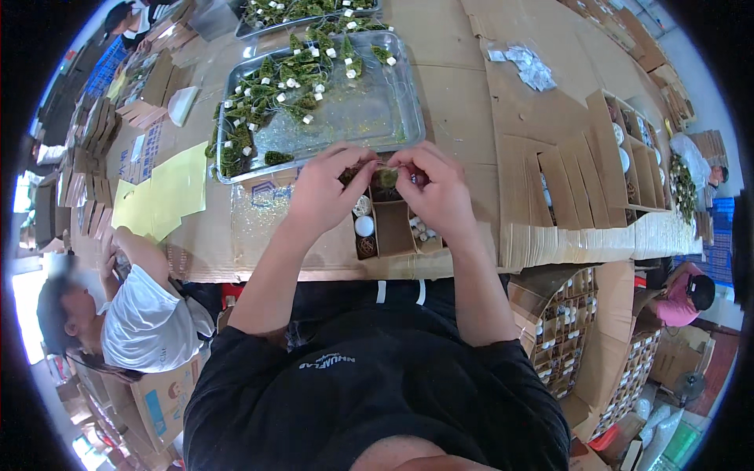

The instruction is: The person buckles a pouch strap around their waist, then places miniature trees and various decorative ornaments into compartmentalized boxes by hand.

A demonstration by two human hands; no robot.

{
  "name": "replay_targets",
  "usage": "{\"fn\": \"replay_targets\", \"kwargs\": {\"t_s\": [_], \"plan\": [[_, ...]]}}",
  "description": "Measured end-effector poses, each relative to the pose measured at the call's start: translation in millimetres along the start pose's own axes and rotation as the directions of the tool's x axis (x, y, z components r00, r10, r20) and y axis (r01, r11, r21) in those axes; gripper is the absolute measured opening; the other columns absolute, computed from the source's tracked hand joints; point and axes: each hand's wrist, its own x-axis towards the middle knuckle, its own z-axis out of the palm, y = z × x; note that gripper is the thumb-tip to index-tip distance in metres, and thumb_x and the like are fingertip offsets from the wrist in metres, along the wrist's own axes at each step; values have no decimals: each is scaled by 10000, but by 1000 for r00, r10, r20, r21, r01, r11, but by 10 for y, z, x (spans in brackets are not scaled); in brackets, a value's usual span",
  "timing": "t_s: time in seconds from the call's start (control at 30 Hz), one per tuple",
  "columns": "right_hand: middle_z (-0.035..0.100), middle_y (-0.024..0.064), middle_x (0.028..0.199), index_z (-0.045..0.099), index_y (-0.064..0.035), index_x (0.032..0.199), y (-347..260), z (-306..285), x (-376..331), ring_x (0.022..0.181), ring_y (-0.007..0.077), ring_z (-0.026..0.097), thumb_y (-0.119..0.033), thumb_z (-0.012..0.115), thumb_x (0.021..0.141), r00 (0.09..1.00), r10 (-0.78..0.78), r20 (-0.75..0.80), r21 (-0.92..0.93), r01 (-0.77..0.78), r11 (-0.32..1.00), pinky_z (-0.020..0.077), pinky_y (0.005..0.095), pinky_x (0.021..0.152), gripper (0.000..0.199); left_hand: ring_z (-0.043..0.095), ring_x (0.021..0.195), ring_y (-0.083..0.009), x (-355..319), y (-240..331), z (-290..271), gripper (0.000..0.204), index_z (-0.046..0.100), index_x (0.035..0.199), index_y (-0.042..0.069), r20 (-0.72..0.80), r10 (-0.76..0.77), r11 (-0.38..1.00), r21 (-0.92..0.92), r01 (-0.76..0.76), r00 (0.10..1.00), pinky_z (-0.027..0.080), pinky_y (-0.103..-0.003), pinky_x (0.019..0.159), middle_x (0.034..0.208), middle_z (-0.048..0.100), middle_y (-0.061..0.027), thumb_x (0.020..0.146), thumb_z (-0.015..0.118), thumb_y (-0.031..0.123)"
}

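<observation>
Pinching with left hand (330, 184) and right hand (438, 188), apparently on a fuzzy green ornament (388, 178), at the far end of a divided brown cardboard box (393, 229)! Probably positioning it; likely needing a light touch next.

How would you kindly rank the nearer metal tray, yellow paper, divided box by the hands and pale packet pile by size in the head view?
1. Metal tray
2. Yellow paper and divided box: too alike to rank, since the right hand partly hides the box
3. Pale packet pile
</observation>
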Motion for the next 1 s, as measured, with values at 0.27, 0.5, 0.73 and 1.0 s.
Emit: {"fn": "replay_targets", "kwargs": {"t_s": [0.27, 0.5, 0.73, 1.0], "plan": [[607, 87, 861, 655, -99, 1038, -96, -75, -123, 769, 281, 636, -34, 634, 819, 961, -276, -34, -218, 262, 940, 528, 377, 655, 230, 643, 711, -128, -54, 139, 146, 151, 699, 1060, -13, 125, -293, 834, -452, 318, 948, 507, -258, 645, 940, 672, -65, 939, 641, 57], [600, 59, 856, 632, -62, 1118, -274, -208, -162, 737, 156, 599, 9, 615, 857, 986, -150, 75, 138, 138, 981, 500, 294, 654, 270, 542, 532, -43, -124, 52, 393, 209, 716, 1146, 49, 266, -325, 600, -683, 415, 907, 395, -206, 460, 741, 657, 15, 979, 636, 147], [571, 51, 846, 614, -37, 1181, -92, -280, -228, 692, 137, 537, 21, 622, 872, 998, 24, -53, 181, -14, 983, 461, 272, 642, 314, 507, 509, -13, -140, 81, 517, 168, 731, 1054, 74, 328, -295, 660, -609, 440, 897, 364, -192, 447, 704, 634, 49, 946, 699, 199], [592, 72, 861, 641, -9, 1089, -53, -352, -227, 719, 137, 556, -7, 619, 892, 996, 35, 79, -10, -34, 999, 473, 281, 661, 198, 636, 877, -145, -101, 128, 384, 168, 697, 993, -8, 222, -121, 859, -465, 214, 968, 503, -295, 797, 971, 690, -64, 903, 693, 135]]}}
